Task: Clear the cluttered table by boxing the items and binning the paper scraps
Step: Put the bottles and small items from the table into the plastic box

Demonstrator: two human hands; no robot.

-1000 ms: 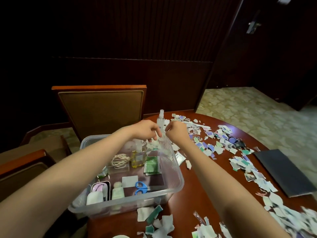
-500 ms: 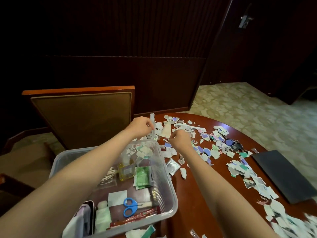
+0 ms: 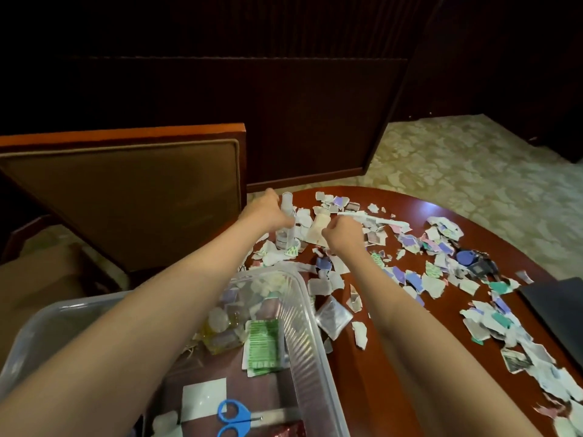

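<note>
Now the clear box (image 3: 303,313) holds blue scissors (image 3: 232,417). Just past its far end, the left hand (image 3: 268,212) wraps round a small clear bottle (image 3: 285,239) standing on the table (image 3: 394,373). Further right past the box, the right hand (image 3: 342,231) is curled; I cannot tell if it holds anything. Paper scraps (image 3: 433,283) lie scattered right of the box.

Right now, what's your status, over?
Left hand grips spray bottle, upright on table. Right hand curled at white tube, grip unclear. Scraps litter table beside box.
</note>
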